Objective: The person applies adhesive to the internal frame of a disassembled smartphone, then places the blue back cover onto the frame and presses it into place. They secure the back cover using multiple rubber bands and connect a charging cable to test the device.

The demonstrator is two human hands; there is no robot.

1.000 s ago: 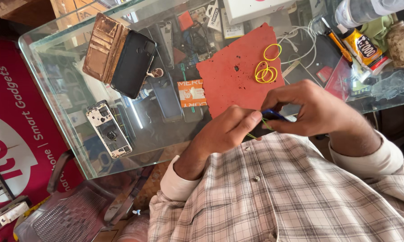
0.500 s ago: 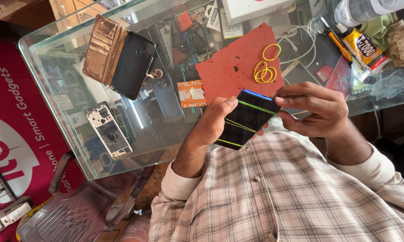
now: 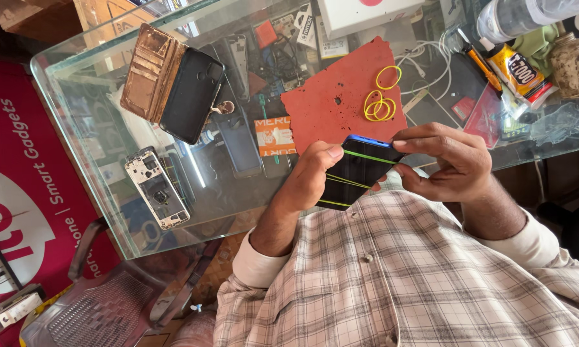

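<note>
- Black glass fronts the phone (image 3: 357, 173), which is held in the air between chest and table edge, just above the checked shirt (image 3: 398, 270), tilted with its blue rim upward.
- Several yellow-green rubber bands (image 3: 366, 156) are seen stretched across the phone's face; they are thin, soft and springy, and are judged likely to snap back or roll off the smooth glass if released carelessly.
- The left hand (image 3: 308, 180) is closed on the phone's left long edge, its thumb pressed on the upper corner near one band.
- The right hand (image 3: 450, 160) is closed on the opposite edge, with fingers (image 3: 424, 132) curled over the top rim where a band crosses.
- The phone is judged light and stiff but fragile: its glass is slippery, so it is best gripped by the long side edges and not pressed on the face.
- A band is best pinched between thumb and fingertip at the phone's rim, where it lifts clear of the glass.
- Loose yellow rubber bands (image 3: 380, 103) lie on a red mat (image 3: 334, 103) on the glass table (image 3: 83, 90), just beyond the hands.
- A second dark phone in a brown flip case (image 3: 173, 83), a bare phone frame (image 3: 157, 189) and a glue tube (image 3: 517, 67) also rest on the table, well apart from the hands.
</note>
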